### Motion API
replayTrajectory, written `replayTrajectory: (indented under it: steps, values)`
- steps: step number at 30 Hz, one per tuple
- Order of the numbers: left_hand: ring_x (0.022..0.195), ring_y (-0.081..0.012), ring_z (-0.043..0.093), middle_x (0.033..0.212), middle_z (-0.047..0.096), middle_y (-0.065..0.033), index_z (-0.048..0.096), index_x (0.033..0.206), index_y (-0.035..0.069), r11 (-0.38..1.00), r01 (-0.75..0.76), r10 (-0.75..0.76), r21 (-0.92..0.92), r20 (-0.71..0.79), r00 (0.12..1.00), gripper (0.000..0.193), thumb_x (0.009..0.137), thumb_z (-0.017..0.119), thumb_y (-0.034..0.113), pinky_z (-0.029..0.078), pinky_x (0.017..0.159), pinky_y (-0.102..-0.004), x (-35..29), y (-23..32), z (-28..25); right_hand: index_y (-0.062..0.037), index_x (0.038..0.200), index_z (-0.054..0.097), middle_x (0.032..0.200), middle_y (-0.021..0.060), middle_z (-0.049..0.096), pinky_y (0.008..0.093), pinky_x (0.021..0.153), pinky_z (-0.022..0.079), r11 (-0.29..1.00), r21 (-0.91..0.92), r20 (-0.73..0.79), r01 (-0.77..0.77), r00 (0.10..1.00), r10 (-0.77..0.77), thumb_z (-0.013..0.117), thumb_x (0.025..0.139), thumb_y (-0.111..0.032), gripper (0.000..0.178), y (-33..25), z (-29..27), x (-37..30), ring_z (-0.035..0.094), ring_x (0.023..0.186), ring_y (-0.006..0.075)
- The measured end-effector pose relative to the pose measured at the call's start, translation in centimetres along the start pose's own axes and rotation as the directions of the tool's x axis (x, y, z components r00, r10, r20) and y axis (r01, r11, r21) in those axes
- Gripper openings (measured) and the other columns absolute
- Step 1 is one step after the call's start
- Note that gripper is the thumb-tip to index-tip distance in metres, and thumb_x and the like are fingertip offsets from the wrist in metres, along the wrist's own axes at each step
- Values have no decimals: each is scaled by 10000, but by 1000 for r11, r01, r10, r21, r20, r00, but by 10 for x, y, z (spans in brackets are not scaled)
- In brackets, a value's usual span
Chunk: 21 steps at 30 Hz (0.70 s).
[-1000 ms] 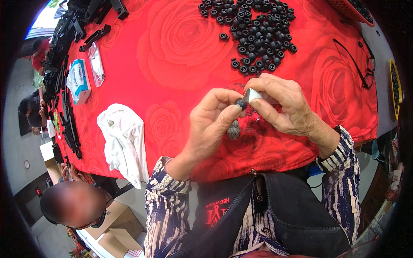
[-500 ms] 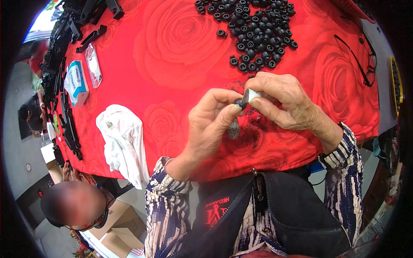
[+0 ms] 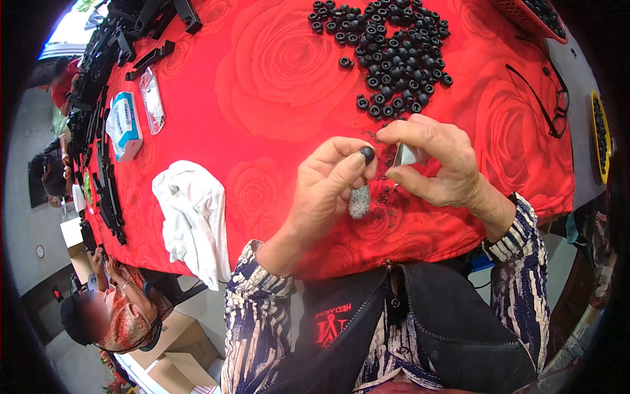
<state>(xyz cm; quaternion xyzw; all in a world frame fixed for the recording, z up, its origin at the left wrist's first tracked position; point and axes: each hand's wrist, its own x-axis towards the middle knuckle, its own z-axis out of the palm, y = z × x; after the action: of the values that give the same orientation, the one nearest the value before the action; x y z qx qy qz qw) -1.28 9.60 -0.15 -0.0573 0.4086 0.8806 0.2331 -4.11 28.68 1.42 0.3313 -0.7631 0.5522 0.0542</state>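
Observation:
My left hand [image 3: 326,180] pinches a small round black part [image 3: 367,154] between thumb and fingertips. To its right, my right hand [image 3: 443,161] has thumb and forefinger around a small blade [image 3: 398,155] with a white wrapping [image 3: 408,155]; the blade stands apart from the black part. Just below my left fingers lies a grey speckled oblong piece [image 3: 359,203], partly hidden by them. Dark crumbs [image 3: 387,213] are scattered on the cloth beneath both hands. Beyond my hands sits a pile of similar black parts [image 3: 394,62], several showing a ring-shaped hollow.
On the red rose-patterned tablecloth [image 3: 262,85] lie a white cloth [image 3: 190,217], a tissue box [image 3: 125,128], a clear packet [image 3: 152,102] and eyeglasses [image 3: 548,108]. Long black parts [image 3: 98,98] line the left edge. A red basket [image 3: 525,16] and yellow tray [image 3: 598,138] stand right. Other people sit left.
The blade has come away from the black part, and my right hand has drawn off to the right. My left hand has turned the part so its rounded face shows.

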Motion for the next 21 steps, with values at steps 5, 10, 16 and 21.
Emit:
replayTrajectory:
  steps: [5,10,16,21]
  values:
    - [781,-70,538,906,601,-44,544,1038,12,979,148,-141,-141,57,988,165,903,542,107,429,687,-195,-3,-5,3,16,989,590,744,84,583,305,497,421,951,-201,10,233,972,-236,692,621,-7,382,5,9,-2,553,583,205]
    - [811,-88,573,920,616,-49,541,1033,11,973,169,-157,-160,83,984,171,896,556,112,444,696,-208,-4,-6,-2,3,1025,601,684,58,529,315,498,425,929,-280,-1,243,967,-253,697,548,-63,491,1,13,-9,545,572,204]
    - [753,-72,558,879,614,-46,560,985,1,985,148,-137,-94,112,984,141,879,577,92,447,654,-201,-4,1,-1,1,978,613,663,30,501,279,449,377,835,-401,-8,377,910,-415,660,526,-59,459,3,15,-13,523,544,157]
    - [656,-64,526,724,544,-2,575,867,0,739,-279,360,613,-10,933,58,810,580,-11,431,564,-205,-1,27,-3,-6,849,561,612,30,472,297,421,335,866,-374,-3,333,933,-360,722,684,-36,232,9,14,-5,463,480,173]
